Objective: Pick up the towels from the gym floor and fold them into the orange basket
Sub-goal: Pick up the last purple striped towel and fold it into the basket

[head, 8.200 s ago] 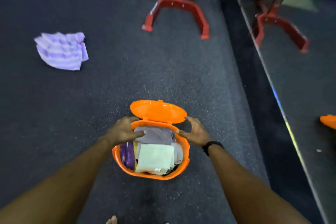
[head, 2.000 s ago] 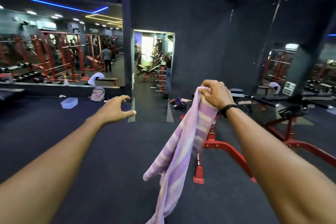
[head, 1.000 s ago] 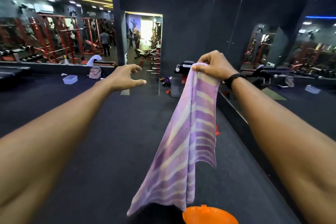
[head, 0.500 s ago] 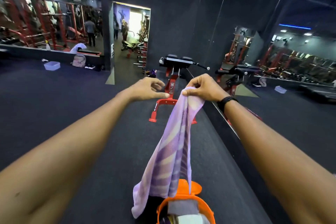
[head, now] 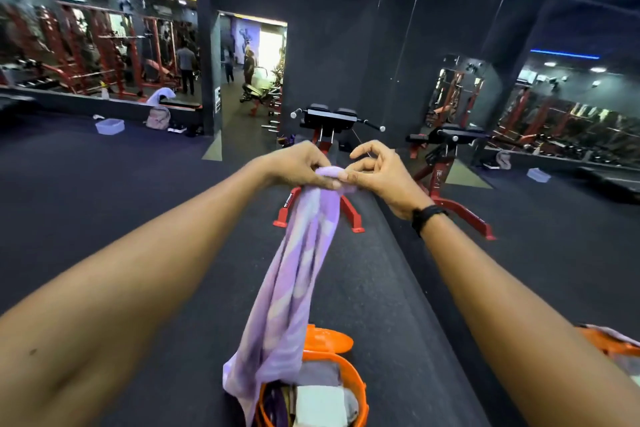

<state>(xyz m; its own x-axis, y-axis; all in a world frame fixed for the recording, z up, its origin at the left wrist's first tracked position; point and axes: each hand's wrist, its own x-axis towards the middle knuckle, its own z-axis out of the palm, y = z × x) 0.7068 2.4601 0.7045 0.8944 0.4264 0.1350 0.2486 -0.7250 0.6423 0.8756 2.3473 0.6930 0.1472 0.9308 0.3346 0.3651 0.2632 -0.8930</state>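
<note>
Lower centre of frame: orange basket (head: 360, 388) on the gym floor (head: 381, 288), its lid (head: 329, 341) tipped open behind it. Folded towels (head: 320, 406) already fill most of the basket; little bare room shows.

The purple striped towel (head: 294, 288) hangs in a long bunched rope from mid-frame down to the basket. Its lower end drapes over the basket's left rim, partly outside it.

Centre of frame: both hands meet at the towel's top edge. Left hand (head: 298, 168) pinches the bunched top between thumb and fingers. Right hand (head: 377, 172) has its thumb and one fingertip on the same fold, the other fingers curled loosely above; whether that grip bears weight I cannot tell. It looks like a search for a corner.

Risks, as judged from here:
- Towel is bunched, not spread. If the hands part without each holding a true corner, it opens skewed and the fold comes out uneven.
- Right-hand hold looks light. If the left lets go to re-grip, the towel may slip to the floor.
- The hanging end on the rim may snag or drag the basket or its contents when the towel is lifted.
- Basket nearly full: a bulky fold may sit proud and block the lid.

Beyond, upper centre: a red-legged bench (head: 329, 121), well apart from the work.
</note>
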